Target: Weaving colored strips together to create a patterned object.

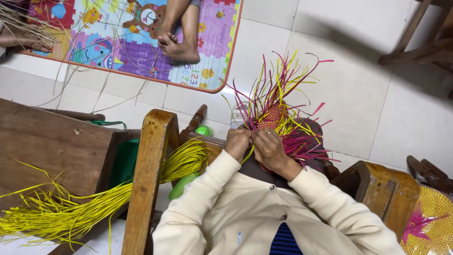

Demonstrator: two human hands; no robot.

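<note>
A half-woven piece of pink and yellow strips (272, 117) rests on my lap, its loose ends fanning up and to the right. My left hand (237, 143) and my right hand (270, 148) meet at its lower left edge. Both pinch a yellow strip (247, 154) that runs between them, and the right hand wears a ring. Cream sleeves cover both arms.
A long bundle of yellow strips (94, 200) drapes over a wooden chair frame (150, 165) at left. A wooden bench (47, 141) stands far left. Another person's bare feet (177, 45) rest on a colourful play mat (127, 42). A finished yellow weave (432, 222) lies at bottom right.
</note>
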